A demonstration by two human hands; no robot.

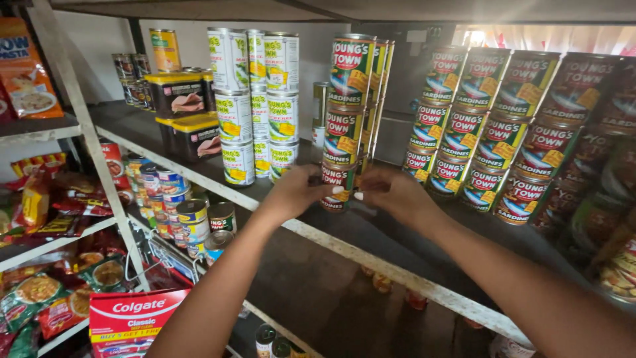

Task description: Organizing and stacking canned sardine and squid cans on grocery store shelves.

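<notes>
Both hands meet at the base of a three-high stack of sardine cans (346, 126) standing on the dark shelf (318, 265), near its pale front edge. The left hand (301, 192) approaches from the lower left with the forearm angled upward; its fingers are curled against the left side of the bottom can (338, 189), with a pale-painted fingernail lying on the label. The right hand (391, 192) approaches from the lower right; its fingers are curled against the right side of the same can, so that the can is clasped between the two hands. The bottom can stands upright on the shelf, directly under the two cans above it, and the stack is aligned vertically. More stacks of the same cans stand close behind this one. To the right, a block of identical sardine cans (503, 126) is stacked three high in several columns, separated from the held stack by a gap. To the left, white-labelled cans with yellow and green print (258, 99) are stacked three high in several columns, well apart from the hands. Farther left on the same shelf are black rectangular tins with yellow lids (192, 126). On the shelf below, at lower left, stand assorted smaller cans (182, 205). A red and white toothpaste carton (136, 317) lies at the bottom left.
</notes>
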